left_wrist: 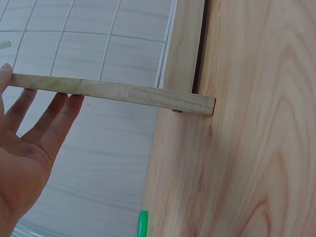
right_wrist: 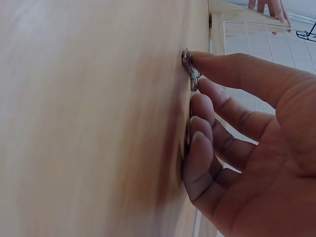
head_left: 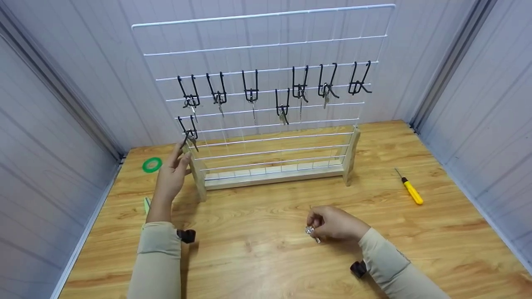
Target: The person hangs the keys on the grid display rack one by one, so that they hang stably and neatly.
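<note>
Right hand [head_left: 334,224] pinches what looks like a key [head_left: 311,231] on the counter [head_left: 257,253]; your left hand [head_left: 172,176], fingers straight, reaches the rack [head_left: 274,124], one hook [head_left: 359,85] empty.

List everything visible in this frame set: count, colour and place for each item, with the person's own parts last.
wire grid rack: one, white, wooden feet, back of table
hooks: eight, black, on the rack; most carry keys
key: one, silvery, on the table under the right hand
tape roll: one, green, far left
screwdriver: one, yellow handle, right side
table: one, light wood
left hand: fingers straight, by the rack's left post and lowest hook
right hand: pinching the key
</note>
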Available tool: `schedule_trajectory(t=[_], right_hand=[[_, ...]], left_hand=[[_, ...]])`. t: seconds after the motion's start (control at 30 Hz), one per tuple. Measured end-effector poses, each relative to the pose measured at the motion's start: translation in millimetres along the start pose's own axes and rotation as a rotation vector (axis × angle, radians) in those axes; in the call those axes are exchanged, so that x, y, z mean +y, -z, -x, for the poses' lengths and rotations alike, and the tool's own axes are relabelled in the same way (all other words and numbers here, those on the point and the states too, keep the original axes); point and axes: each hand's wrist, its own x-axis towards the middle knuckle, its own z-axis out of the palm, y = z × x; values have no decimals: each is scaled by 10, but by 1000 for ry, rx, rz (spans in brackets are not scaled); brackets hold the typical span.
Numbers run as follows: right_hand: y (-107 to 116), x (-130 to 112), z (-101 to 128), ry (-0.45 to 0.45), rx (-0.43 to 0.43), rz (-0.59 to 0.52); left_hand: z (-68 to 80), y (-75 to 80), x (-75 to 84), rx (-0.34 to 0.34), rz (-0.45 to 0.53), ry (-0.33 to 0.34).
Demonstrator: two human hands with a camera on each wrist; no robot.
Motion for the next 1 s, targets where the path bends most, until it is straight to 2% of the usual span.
schedule_trajectory(t=[0.57,0.8,1.0], right_hand=[[-58,-57,-38,-50,62,79],[-75,-70,-25,-79,79,-7],[-60,-56,-19,-57,82,-20]], left_hand=[[11,1,4,-10,18,6],[6,1,13,-4,10,1],[20,1,16,3,4,-6]])
